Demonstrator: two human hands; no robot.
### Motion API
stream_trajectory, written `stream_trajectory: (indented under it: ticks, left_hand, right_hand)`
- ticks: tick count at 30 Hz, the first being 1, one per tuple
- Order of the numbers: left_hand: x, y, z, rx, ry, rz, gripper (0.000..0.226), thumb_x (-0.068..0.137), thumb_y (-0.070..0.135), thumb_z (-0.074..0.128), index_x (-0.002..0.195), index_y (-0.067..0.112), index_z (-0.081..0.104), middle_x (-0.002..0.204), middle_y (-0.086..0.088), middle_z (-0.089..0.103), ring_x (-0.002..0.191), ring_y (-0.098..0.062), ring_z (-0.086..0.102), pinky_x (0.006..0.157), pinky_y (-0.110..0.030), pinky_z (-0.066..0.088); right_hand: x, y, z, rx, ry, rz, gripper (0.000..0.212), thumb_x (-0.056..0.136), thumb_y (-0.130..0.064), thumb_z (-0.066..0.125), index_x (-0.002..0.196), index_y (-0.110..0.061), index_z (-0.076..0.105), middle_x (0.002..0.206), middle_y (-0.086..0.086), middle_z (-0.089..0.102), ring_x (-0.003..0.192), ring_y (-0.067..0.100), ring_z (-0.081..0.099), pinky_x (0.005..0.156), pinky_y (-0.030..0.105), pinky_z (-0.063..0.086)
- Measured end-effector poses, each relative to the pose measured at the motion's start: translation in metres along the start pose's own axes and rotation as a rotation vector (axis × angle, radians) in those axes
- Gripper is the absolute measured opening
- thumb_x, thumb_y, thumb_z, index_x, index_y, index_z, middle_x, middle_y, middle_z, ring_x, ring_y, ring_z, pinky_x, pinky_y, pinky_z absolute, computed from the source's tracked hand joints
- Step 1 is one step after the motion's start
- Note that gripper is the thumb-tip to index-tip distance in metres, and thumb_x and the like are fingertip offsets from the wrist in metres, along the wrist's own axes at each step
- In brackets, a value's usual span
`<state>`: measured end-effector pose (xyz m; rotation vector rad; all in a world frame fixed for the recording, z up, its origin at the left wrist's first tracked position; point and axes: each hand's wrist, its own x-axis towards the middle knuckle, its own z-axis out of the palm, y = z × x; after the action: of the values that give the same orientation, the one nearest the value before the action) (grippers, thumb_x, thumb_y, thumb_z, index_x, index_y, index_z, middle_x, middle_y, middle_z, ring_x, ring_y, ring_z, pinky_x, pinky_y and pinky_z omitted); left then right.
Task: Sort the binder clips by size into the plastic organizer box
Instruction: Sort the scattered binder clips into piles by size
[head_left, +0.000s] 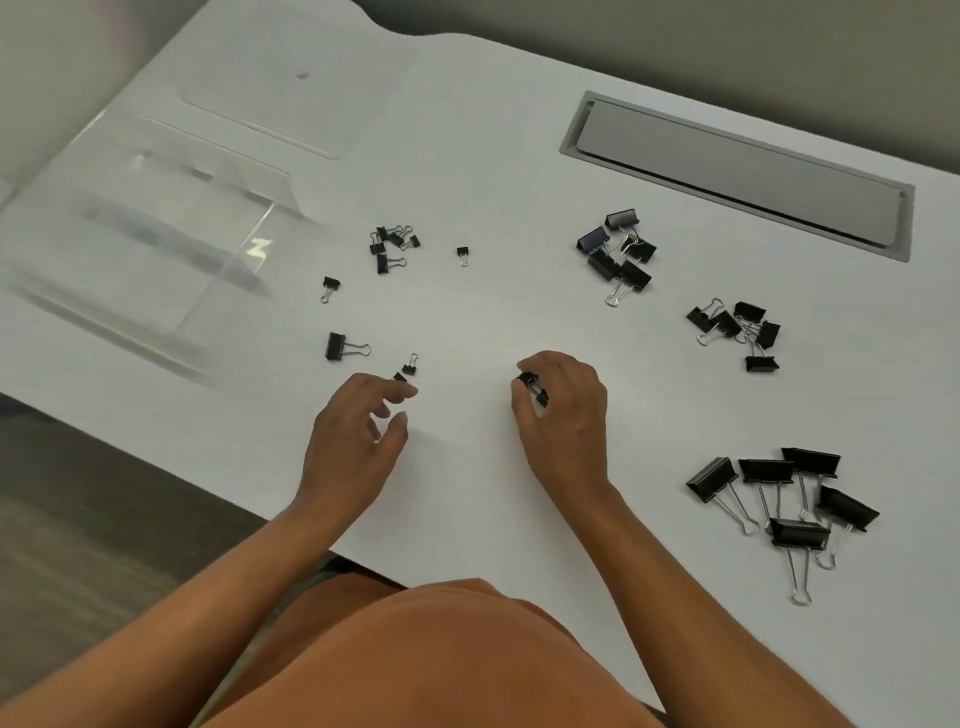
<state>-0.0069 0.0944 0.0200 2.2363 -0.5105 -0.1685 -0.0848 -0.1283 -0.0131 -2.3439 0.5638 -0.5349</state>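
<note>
Seemingly, black metal binder clips (621, 255) are still being grouped on the white table (467, 156); the clear plastic organizer box (140, 244) is being left unfilled. A small black clip (534, 387) is being pinched by the right hand (563, 410), while nothing is being gripped by the left hand (356, 431), its fingers loosely curled.

— What was the person wearing?

— A plain orange-brown garment (441, 654) of soft cloth, with no print or marking on it.

— Any sleeves?

— None showed. Both forearms were bare to the frame's edge. The left hand (353, 431) and the right hand (566, 410) were bare too, with no rings, watch or gloves.
</note>
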Motion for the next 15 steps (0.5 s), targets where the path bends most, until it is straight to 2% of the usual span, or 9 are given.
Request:
stream_trajectory:
  ticks: [3, 7, 9, 12, 15]
  left_hand:
    - [0.001, -0.009, -0.011, 0.053, 0.054, -0.049, 0.035, 0.091, 0.003, 0.070, 0.112, 0.031, 0.070, 0.104, 0.016, 0.064, 0.087, -0.010, 0.059, 0.069, -0.023, 0.048]
    - [0.013, -0.027, -0.024, 0.166, 0.091, -0.098, 0.031, 0.092, 0.007, 0.072, 0.117, 0.026, 0.069, 0.104, 0.011, 0.061, 0.086, -0.013, 0.055, 0.075, -0.014, 0.041]
    - [0.024, -0.039, -0.030, 0.216, 0.100, -0.130, 0.034, 0.094, 0.014, 0.073, 0.125, 0.025, 0.066, 0.107, 0.008, 0.059, 0.092, -0.017, 0.056, 0.081, -0.019, 0.045]
    - [0.045, -0.058, -0.039, 0.267, 0.057, -0.178, 0.050, 0.097, 0.026, 0.072, 0.145, 0.024, 0.054, 0.117, 0.003, 0.056, 0.102, -0.018, 0.054, 0.086, -0.033, 0.049]
    - [0.066, -0.073, -0.046, 0.293, -0.062, -0.178, 0.064, 0.098, 0.032, 0.071, 0.155, 0.020, 0.044, 0.117, 0.005, 0.049, 0.100, -0.014, 0.050, 0.085, -0.030, 0.044]
  right_hand:
    - [-0.003, -0.017, 0.005, 0.033, -0.021, -0.008, 0.022, 0.094, -0.011, 0.067, 0.114, -0.019, 0.072, 0.117, -0.006, 0.067, 0.112, 0.016, 0.058, 0.100, 0.036, 0.045]
    - [-0.012, -0.038, 0.024, 0.083, -0.147, -0.100, 0.026, 0.094, -0.007, 0.065, 0.118, -0.016, 0.071, 0.119, -0.003, 0.064, 0.114, 0.017, 0.057, 0.100, 0.030, 0.046]
    - [-0.018, -0.046, 0.037, 0.081, -0.222, -0.149, 0.029, 0.094, -0.006, 0.065, 0.122, -0.013, 0.070, 0.122, 0.000, 0.063, 0.115, 0.018, 0.057, 0.101, 0.029, 0.046]
    - [-0.019, -0.056, 0.056, 0.028, -0.295, -0.175, 0.037, 0.094, -0.008, 0.066, 0.131, -0.012, 0.066, 0.132, 0.005, 0.059, 0.118, 0.023, 0.056, 0.101, 0.027, 0.046]
    - [-0.013, -0.067, 0.071, -0.020, -0.330, -0.159, 0.046, 0.094, -0.013, 0.068, 0.139, -0.013, 0.061, 0.141, 0.007, 0.053, 0.120, 0.026, 0.054, 0.103, 0.033, 0.046]
